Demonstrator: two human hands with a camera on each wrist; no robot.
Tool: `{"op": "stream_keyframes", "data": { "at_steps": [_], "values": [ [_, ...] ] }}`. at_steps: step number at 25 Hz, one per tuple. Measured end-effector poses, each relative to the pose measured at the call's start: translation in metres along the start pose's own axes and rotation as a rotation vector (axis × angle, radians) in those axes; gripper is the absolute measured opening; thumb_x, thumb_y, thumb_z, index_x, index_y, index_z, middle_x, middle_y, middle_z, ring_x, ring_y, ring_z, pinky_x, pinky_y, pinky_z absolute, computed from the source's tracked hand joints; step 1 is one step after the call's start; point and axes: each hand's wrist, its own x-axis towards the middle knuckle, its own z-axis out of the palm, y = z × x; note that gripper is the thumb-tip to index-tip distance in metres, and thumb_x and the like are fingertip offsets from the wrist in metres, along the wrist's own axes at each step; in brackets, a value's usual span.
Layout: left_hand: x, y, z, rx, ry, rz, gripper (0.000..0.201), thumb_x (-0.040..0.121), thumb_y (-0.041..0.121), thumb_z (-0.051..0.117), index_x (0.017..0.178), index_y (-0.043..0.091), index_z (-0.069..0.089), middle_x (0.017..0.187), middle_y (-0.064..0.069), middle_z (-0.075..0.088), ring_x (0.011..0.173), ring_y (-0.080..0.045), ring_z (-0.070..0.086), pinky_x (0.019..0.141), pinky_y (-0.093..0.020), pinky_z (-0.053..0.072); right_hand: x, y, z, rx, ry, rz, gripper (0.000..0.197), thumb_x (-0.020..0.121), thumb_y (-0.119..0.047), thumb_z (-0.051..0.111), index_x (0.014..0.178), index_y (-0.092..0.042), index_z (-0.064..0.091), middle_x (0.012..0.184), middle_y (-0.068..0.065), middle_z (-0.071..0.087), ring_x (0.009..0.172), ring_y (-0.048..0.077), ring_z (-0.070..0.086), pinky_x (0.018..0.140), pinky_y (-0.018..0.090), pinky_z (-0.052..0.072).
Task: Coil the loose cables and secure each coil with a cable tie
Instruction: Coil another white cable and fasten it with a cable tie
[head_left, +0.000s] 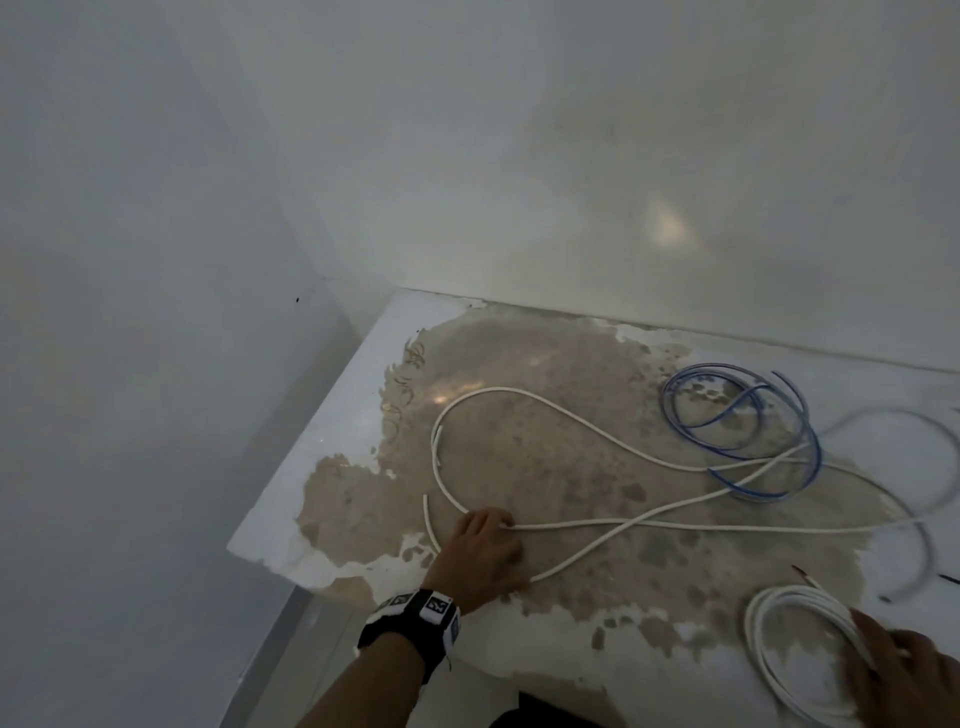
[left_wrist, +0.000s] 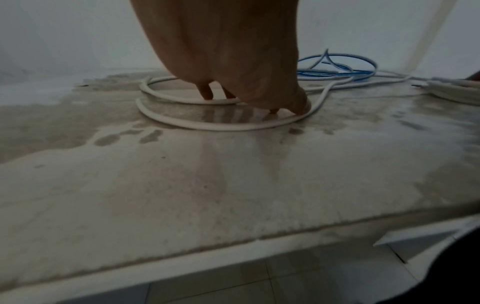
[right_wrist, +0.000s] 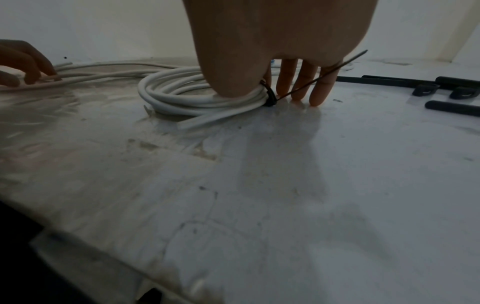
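A loose white cable (head_left: 675, 527) sprawls in wide loops over the worn table (head_left: 353, 415). My left hand (head_left: 483, 551) rests on it where two strands pass; in the left wrist view its fingertips (left_wrist: 207, 94) touch the white cable (left_wrist: 207, 126), and no clear pinch shows. At the front right my right hand (head_left: 904, 670) presses on a white coil (head_left: 795, 592). In the right wrist view the palm bears on that coil (right_wrist: 168, 90), a black cable tie (right_wrist: 269, 96) wraps it, and straight fingers (right_wrist: 317, 98) touch the table. A blue cable (head_left: 745, 488) lies loosely coiled at the back right.
Several spare black cable ties (right_wrist: 389, 80) lie on the table right of the coil. A pale cable (head_left: 883, 413), blurred, loops at the far right edge. White walls close the back and left; the table's left and near edges drop to a tiled floor.
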Motion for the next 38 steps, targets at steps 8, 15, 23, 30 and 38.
{"op": "stream_keyframes", "data": {
  "at_steps": [8,15,23,30,38],
  "values": [
    [0.005,0.024,-0.015,-0.086,-0.089,-0.016,0.026,0.088,0.04,0.05,0.082,0.016,0.06,0.087,-0.002,0.06,0.079,-0.023,0.057,0.075,-0.033,0.051,-0.003,-0.011,-0.012,-0.01,0.021,0.019,0.058,0.082,-0.034,0.032,0.105,-0.004,0.075,0.091,0.024,0.061,0.069,0.043,0.053,0.058,0.047,0.049],
    [0.049,0.067,-0.092,-0.697,-0.079,-0.154,0.031,0.102,0.041,0.039,0.081,0.019,0.045,0.074,0.001,0.051,0.06,-0.01,0.041,0.06,-0.023,0.035,0.023,-0.026,-0.047,0.059,-0.185,-0.063,0.062,0.075,-0.05,0.041,0.106,-0.007,0.074,0.09,0.024,0.064,0.068,0.045,0.063,0.057,0.048,0.053],
    [0.092,0.132,-0.152,-1.42,-0.142,-0.176,0.027,0.103,0.029,0.042,0.081,0.014,0.046,0.056,0.005,0.027,0.043,-0.006,0.019,0.041,-0.019,0.017,0.127,-0.179,-0.112,0.55,-0.073,-0.644,0.026,0.103,-0.041,0.045,0.117,-0.025,0.058,0.112,-0.004,0.053,0.104,0.017,0.054,0.086,0.033,0.045],
    [0.099,0.103,-0.212,-2.05,0.08,-0.178,0.024,0.097,0.03,0.041,0.081,0.015,0.05,0.05,0.009,0.025,0.036,-0.002,0.019,0.035,-0.017,0.011,0.19,-0.158,-0.162,0.818,-0.231,-0.479,0.027,0.104,-0.033,0.046,0.085,-0.017,0.053,0.072,0.005,0.061,0.068,0.022,0.058,0.063,0.023,0.042],
    [0.126,0.06,-0.268,-2.308,0.704,-0.066,0.034,0.105,0.033,0.031,0.095,0.015,0.058,0.05,0.009,0.031,0.036,-0.005,0.026,0.033,-0.015,0.022,0.15,-0.138,-0.178,0.49,-0.403,-0.662,0.028,0.106,-0.034,0.043,0.103,-0.024,0.07,0.071,-0.01,0.055,0.061,0.005,0.048,0.062,0.024,0.038]
  ]
}}
